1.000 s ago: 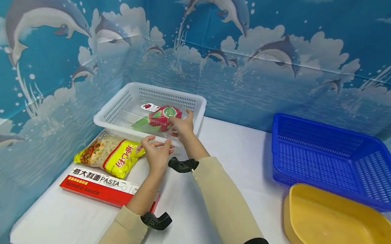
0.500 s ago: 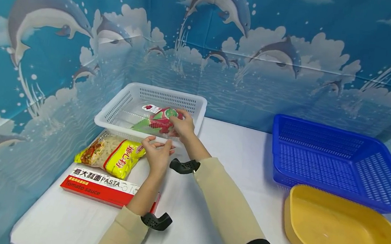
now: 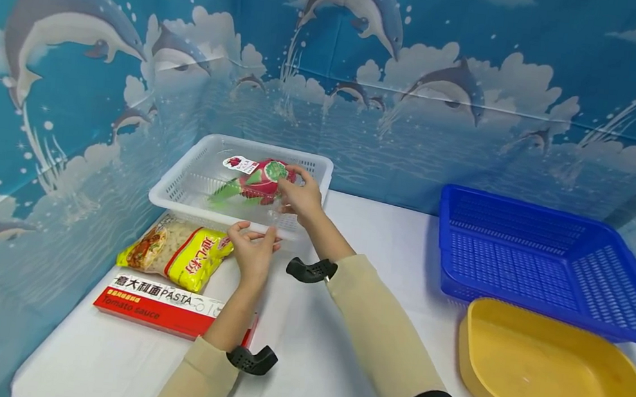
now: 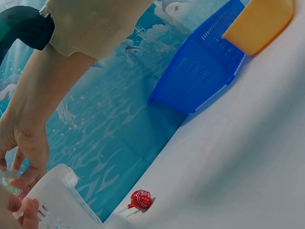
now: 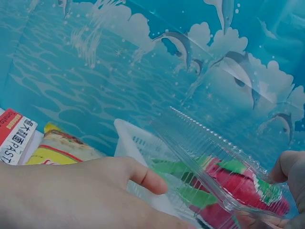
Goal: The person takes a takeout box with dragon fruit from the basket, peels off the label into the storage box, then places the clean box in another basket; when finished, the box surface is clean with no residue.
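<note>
A clear plastic box with a red and green dragon fruit (image 3: 262, 180) inside is tilted within the white basket (image 3: 163, 198). My right hand (image 3: 303, 198) pinches the box's right end; in the right wrist view the clear box (image 5: 200, 162) slants, its right end between thumb and fingers (image 5: 286, 167). My left hand (image 3: 252, 255) grips the basket's near rim, thumb and fingers about it. Just left of that hand, in front of the basket, lies a yellow bag of pasta (image 3: 178, 252). Nearer still is a red and white pasta box (image 3: 158, 308), partly covered by my left forearm.
A blue basket (image 3: 443, 250) stands at the right, with a yellow tub (image 3: 469, 363) against its near side. In the left wrist view, a red-wrapped lollipop (image 4: 140, 199) lies on the white tabletop (image 4: 228, 176). A dolphin-print curtain (image 3: 326, 122) borders the back and left.
My right hand has raised the dragon fruit box, which now sits higher and more tilted in the basket. The left hand stays at the basket rim.
</note>
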Demonstrator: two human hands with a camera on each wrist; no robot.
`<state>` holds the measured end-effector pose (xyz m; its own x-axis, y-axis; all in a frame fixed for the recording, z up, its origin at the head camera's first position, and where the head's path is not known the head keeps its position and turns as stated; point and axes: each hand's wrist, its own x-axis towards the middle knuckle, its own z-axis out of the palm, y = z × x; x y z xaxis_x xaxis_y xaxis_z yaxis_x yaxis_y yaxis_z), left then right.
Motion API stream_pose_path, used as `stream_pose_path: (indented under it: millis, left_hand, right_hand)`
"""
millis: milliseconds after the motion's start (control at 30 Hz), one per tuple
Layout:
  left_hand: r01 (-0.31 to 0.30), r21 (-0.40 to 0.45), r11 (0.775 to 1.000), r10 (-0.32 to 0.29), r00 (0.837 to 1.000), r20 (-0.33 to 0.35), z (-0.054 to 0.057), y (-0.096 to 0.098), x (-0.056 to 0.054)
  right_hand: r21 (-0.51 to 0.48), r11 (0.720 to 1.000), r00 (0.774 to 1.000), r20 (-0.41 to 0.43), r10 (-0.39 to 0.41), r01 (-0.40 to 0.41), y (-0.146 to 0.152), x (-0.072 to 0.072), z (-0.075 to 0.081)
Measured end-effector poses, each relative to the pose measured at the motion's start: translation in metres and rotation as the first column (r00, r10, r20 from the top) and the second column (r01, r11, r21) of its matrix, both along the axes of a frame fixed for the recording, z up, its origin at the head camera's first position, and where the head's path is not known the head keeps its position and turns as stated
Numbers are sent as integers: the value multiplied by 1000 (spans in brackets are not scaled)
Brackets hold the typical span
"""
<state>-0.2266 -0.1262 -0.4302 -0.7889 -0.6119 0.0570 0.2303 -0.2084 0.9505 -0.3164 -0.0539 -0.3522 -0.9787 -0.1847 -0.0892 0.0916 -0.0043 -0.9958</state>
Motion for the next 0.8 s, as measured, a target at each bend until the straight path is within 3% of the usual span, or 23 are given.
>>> stream_pose_path:
  millis: [367,800]
  left_hand:
    - [-9,5,1000,9,1000,6,3,1,1]
    - [12,8,1000,-12,1000,1,4,0,3]
  right_hand:
    - [-39,999,1000,-14,11,-12,26,4,24]
    - [-1,1000,1000,-18,-2,2,62,10,51]
